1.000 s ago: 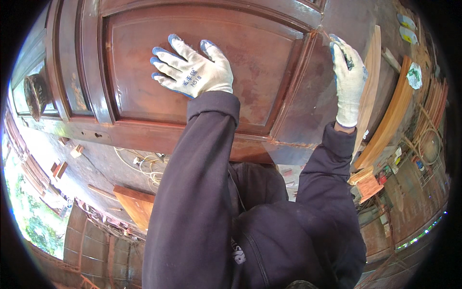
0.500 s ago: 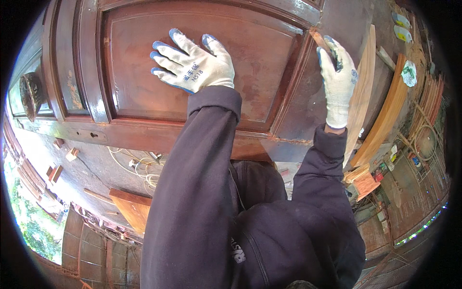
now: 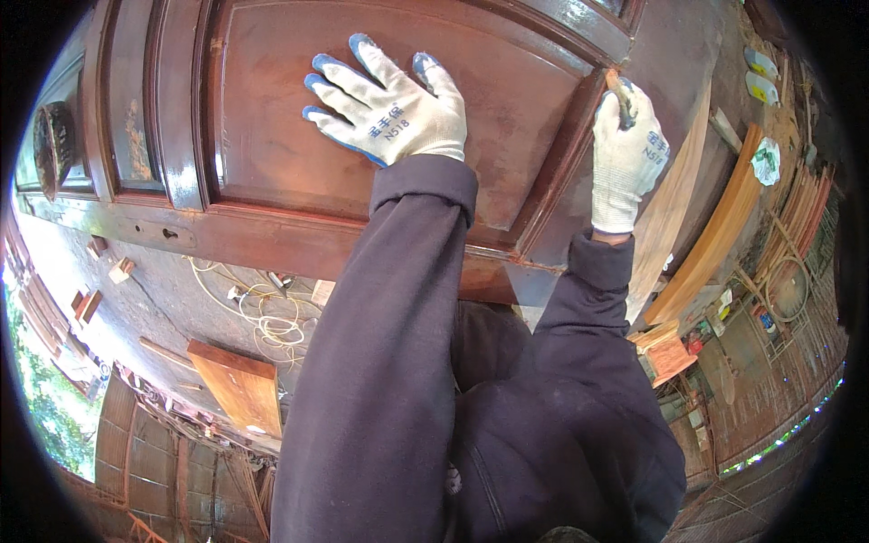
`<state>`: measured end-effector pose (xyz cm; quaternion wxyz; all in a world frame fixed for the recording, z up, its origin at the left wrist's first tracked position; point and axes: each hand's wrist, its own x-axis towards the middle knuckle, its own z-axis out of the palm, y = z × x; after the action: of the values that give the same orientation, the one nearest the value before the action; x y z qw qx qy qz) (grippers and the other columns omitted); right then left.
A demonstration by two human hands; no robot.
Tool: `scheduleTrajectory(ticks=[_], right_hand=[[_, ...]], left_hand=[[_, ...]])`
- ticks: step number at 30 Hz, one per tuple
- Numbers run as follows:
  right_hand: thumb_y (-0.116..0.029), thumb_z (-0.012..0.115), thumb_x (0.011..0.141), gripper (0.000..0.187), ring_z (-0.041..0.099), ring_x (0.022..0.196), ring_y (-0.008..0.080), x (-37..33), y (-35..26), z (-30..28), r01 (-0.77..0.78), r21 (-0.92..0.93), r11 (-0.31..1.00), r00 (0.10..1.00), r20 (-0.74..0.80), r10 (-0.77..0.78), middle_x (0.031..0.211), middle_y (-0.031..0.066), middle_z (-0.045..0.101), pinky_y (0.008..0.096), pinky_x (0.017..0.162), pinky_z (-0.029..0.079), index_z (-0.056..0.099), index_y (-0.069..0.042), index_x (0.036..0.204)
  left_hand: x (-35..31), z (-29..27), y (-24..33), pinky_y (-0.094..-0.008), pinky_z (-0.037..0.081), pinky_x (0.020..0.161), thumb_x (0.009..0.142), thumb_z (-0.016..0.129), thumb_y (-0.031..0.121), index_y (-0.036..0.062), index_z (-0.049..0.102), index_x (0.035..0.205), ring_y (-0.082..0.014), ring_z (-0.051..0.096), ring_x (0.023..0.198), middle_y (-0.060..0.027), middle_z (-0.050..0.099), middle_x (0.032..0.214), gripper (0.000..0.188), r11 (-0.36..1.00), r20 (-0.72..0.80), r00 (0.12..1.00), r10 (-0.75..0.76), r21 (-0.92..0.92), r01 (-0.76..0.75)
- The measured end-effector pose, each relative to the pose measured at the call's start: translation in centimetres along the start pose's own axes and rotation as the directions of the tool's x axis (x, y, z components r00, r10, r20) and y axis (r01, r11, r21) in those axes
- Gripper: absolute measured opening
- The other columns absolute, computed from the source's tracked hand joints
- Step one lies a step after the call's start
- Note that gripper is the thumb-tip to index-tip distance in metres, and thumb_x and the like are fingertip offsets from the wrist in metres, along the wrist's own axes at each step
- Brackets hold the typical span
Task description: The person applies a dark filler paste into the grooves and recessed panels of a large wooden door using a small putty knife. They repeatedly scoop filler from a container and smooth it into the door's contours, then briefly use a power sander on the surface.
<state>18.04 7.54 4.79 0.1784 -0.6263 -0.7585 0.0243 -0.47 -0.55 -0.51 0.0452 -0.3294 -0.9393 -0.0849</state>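
Note:
A dark reddish-brown panelled wooden door (image 3: 299, 181) lies before me. My left hand (image 3: 394, 104), in a white glove with blue-coated fingertips, rests flat on its large recessed panel, fingers spread. Over at the panel's right edge, my right hand (image 3: 627, 149), gloved the same way, is closed. Between its thumb and fingers a small brown strip (image 3: 616, 83) sticks out, its tip at the corner of the frame moulding. I cannot make out its exact kind, and the fingers hide most of it.
Long wooden boards (image 3: 711, 231) stand to the right, past my right forearm. A coiled pale cable (image 3: 276, 330) and a wooden panel (image 3: 237, 385) are on the floor at lower left. A round dark object (image 3: 54, 149) sits at the door's left end. Reddish strips (image 3: 798, 222) are stacked far right.
My right hand has turned and its fingers have closed more around the brown strip. The left hand stays flat on the panel. The whole view has shifted slightly.

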Motion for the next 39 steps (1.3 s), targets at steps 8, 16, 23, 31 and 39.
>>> scheduleTrajectory(ticks=[8,16,23,31,39], right_hand=[[-0.018,0.061,0.09,0.013,0.071,0.074,0.0343,0.3,-2.9,-0.2,-0.118,-0.219,0.968,0.988,0.07,0.137,0.081,0.0146,0.072,0.0431,0.065,0.056,0.065,-0.012,0.1],[-0.019,0.067,0.091,0.024,0.07,0.074,0.0195,0.1,-2.0,-3.7,-0.303,0.139,0.943,0.944,0.18,0.277,0.089,0.0113,0.072,0.035,0.065,0.054,0.068,-0.007,0.112],[-0.015,0.07,0.093,0.019,0.054,0.076,0.0043,1.2,0.3,-5.2,-0.398,0.324,0.858,0.9,0.318,0.298,0.087,-0.0018,0.064,0.0212,0.067,0.044,0.069,-0.002,0.107],[-0.004,0.07,0.091,0.017,0.054,0.083,0.0059,1.6,-5.9,-8.1,-0.4,0.609,0.685,0.898,0.409,0.161,0.091,-0.0022,0.061,0.0209,0.076,0.045,0.068,0.004,0.106],[0.004,0.058,0.092,0.014,0.06,0.094,0.0131,-1.7,-24.7,-4.5,-0.146,0.792,0.593,0.822,0.43,-0.373,0.101,0.0056,0.065,0.0284,0.087,0.047,0.066,0.002,0.104]], left_hand=[[0.0,0.1,0.0,-0.0653,0.014,0.114,0.097,0.043,0.048,0.0062,0.035,0.151,-0.0518,0.028,0.142,-0.0341,0.029,0.153,0.069,1.0,-0.017,1.0,0.006,-0.01,-0.006],[0.0,-0.1,0.0,-0.0651,0.013,0.115,0.096,0.044,0.047,0.0061,0.036,0.15,-0.0506,0.026,0.143,-0.0338,0.028,0.154,0.068,1.0,0.003,1.0,-0.006,-0.003,0.006],[0.1,-0.6,0.3,-0.0648,0.009,0.116,0.096,0.044,0.048,0.0073,0.036,0.151,-0.0488,0.023,0.145,-0.0324,0.025,0.156,0.069,0.999,0.079,0.996,-0.041,-0.004,0.041],[1.0,-2.5,0.3,-0.0637,0.001,0.118,0.096,0.039,0.048,0.008,0.035,0.153,-0.0461,0.016,0.149,-0.0292,0.021,0.159,0.07,0.993,0.216,0.974,-0.068,-0.084,0.088],[0.3,-1.2,-1.9,-0.0624,0.002,0.12,0.098,0.037,0.036,0.0037,0.024,0.155,-0.0432,0.011,0.151,-0.0239,0.014,0.163,0.067,0.963,0.336,0.939,0.07,-0.269,0.024]])
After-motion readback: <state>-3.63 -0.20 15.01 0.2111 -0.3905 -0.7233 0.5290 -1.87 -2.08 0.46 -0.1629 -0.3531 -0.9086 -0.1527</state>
